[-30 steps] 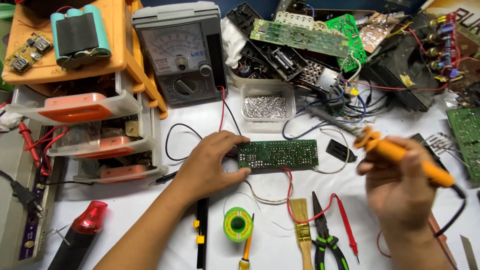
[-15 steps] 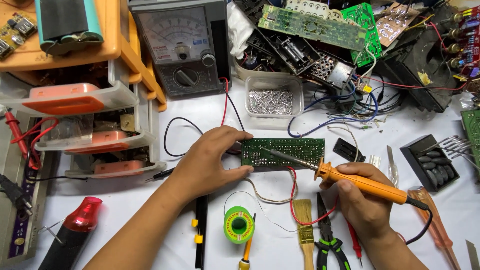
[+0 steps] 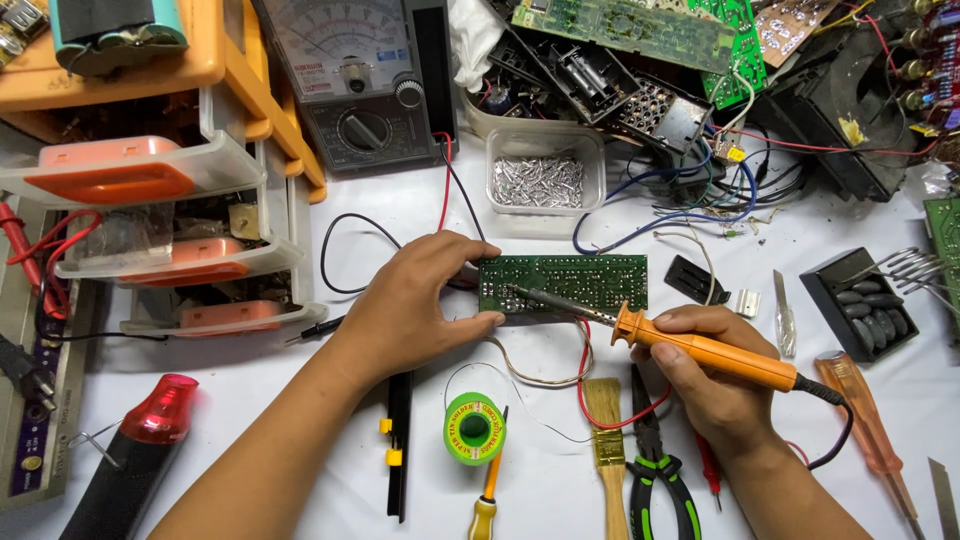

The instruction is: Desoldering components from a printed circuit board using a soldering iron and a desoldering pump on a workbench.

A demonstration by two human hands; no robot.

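The green circuit board (image 3: pixel 563 283) lies flat mid-table. The left hand (image 3: pixel 420 310) has its fingers closed on the board's left end, pinning it steady. The right hand (image 3: pixel 715 380) grips the orange soldering iron (image 3: pixel 690 345) pen-fashion, its tip resting on the board. The solder spool (image 3: pixel 473 427) sits near the table's front edge, within reach.

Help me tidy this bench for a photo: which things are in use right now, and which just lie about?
In use:
left hand steadying the green rectangular circuit board
right hand holding the orange-handled soldering iron, tip on the board

Lying about:
green solder spool
wooden-handled brush
green-handled pliers
clear plastic box of metal bits
grey analogue multimeter
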